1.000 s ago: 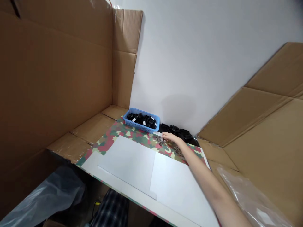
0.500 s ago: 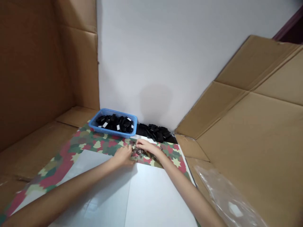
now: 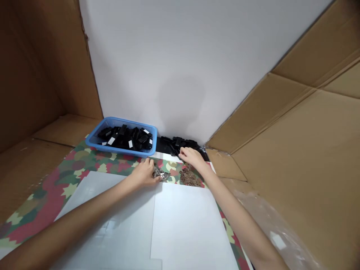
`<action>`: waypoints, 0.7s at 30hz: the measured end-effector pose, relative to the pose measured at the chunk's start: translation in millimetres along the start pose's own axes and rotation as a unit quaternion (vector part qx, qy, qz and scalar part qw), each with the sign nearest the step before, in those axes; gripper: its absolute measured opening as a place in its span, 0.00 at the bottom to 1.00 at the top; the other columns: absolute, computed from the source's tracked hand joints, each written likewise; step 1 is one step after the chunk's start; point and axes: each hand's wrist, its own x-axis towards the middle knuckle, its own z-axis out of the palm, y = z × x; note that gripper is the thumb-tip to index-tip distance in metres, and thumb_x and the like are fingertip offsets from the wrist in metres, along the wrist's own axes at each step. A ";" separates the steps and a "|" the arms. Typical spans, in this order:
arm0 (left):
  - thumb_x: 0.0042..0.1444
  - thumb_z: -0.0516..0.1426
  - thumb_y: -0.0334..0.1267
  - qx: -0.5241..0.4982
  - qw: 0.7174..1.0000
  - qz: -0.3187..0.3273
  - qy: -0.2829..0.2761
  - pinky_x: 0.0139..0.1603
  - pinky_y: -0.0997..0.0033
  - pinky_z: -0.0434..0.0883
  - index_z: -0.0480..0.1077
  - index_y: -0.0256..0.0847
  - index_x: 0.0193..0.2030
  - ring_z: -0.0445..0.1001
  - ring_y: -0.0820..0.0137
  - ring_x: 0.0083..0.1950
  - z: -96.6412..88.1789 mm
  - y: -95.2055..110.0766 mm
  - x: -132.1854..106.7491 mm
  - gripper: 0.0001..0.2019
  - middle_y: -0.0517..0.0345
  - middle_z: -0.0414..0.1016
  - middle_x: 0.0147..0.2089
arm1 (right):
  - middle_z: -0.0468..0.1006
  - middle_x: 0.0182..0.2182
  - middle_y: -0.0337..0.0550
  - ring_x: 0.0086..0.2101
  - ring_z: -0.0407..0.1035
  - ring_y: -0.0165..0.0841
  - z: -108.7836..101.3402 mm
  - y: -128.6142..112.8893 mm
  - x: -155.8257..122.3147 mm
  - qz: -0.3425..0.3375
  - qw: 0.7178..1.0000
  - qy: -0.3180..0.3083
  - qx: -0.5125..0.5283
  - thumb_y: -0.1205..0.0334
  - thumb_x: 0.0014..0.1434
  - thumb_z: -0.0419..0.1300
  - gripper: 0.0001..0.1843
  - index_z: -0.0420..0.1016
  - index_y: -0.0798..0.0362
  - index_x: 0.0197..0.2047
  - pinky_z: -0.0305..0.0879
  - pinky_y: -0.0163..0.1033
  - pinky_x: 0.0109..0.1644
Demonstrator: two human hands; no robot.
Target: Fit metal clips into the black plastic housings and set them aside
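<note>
My left hand (image 3: 144, 173) rests on the camouflage-patterned table cover (image 3: 56, 180), fingers curled at a small heap of tiny metal parts (image 3: 161, 174). A second heap of small brownish metal parts (image 3: 190, 177) lies just to the right. My right hand (image 3: 191, 157) reaches past it to a loose pile of black plastic pieces (image 3: 177, 144) against the wall, fingers bent down onto them; what they hold, if anything, is hidden.
A blue plastic basket (image 3: 92, 139) with black pieces bearing white labels stands at the back left. Two white sheets (image 3: 180, 225) lie on the cover near me. Cardboard panels (image 3: 303, 142) flank both sides, and clear plastic film (image 3: 278, 240) lies at the right.
The view has swung right and closer. My left hand came in and settled at the metal parts. My right hand moved from the metal parts back to the black pile.
</note>
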 end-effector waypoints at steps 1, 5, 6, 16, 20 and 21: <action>0.53 0.53 0.52 -0.011 1.000 0.008 -0.003 0.48 0.57 0.68 0.64 0.34 0.49 0.70 0.48 0.53 -0.5 -0.7 -0.2 0.24 0.36 0.68 0.53 | 0.71 0.29 0.43 0.34 0.64 0.35 3.8 -7.6 -8.7 -0.005 1.000 -0.001 -0.009 0.67 0.59 0.51 0.07 0.67 0.52 0.31 0.54 0.37 0.38; 0.55 0.51 0.56 -0.052 0.998 0.027 0.006 0.46 0.60 0.69 0.60 0.35 0.54 0.70 0.53 0.51 -7.4 -15.2 -13.1 0.28 0.40 0.67 0.52 | 0.72 0.34 0.42 0.37 0.64 0.34 16.1 -34.5 -67.0 -0.056 0.998 -0.025 -0.015 0.65 0.64 0.48 0.10 0.69 0.51 0.35 0.56 0.37 0.41; 0.55 0.50 0.55 -0.058 0.998 0.031 0.011 0.46 0.60 0.68 0.59 0.35 0.55 0.70 0.54 0.51 -8.8 -21.3 -19.9 0.28 0.41 0.66 0.52 | 0.71 0.35 0.41 0.38 0.64 0.33 18.8 -39.7 -84.3 -0.075 0.996 -0.036 -0.013 0.64 0.64 0.49 0.08 0.69 0.50 0.36 0.56 0.37 0.43; 0.54 0.50 0.58 -0.004 0.996 0.088 0.020 0.47 0.52 0.62 0.68 0.40 0.45 0.65 0.52 0.45 6.5 -46.1 -99.9 0.24 0.46 0.68 0.45 | 0.68 0.36 0.41 0.36 0.61 0.35 43.3 -68.9 -167.8 -0.154 0.985 -0.078 -0.012 0.62 0.61 0.55 0.04 0.68 0.50 0.34 0.59 0.39 0.40; 0.54 0.51 0.56 -0.020 0.995 0.092 0.038 0.48 0.52 0.61 0.69 0.41 0.44 0.65 0.54 0.44 8.1 -46.3 -112.2 0.22 0.47 0.68 0.44 | 0.69 0.36 0.40 0.37 0.63 0.34 35.0 -72.4 -171.0 -0.139 0.986 -0.085 0.016 0.60 0.63 0.53 0.05 0.68 0.49 0.35 0.61 0.38 0.41; 0.54 0.51 0.56 -0.024 0.995 0.093 0.039 0.48 0.53 0.61 0.69 0.41 0.43 0.66 0.54 0.44 6.8 -46.6 -113.0 0.21 0.48 0.68 0.44 | 0.69 0.36 0.39 0.38 0.64 0.33 29.9 -70.3 -166.0 -0.124 0.989 -0.080 0.011 0.60 0.63 0.53 0.05 0.68 0.49 0.36 0.61 0.38 0.41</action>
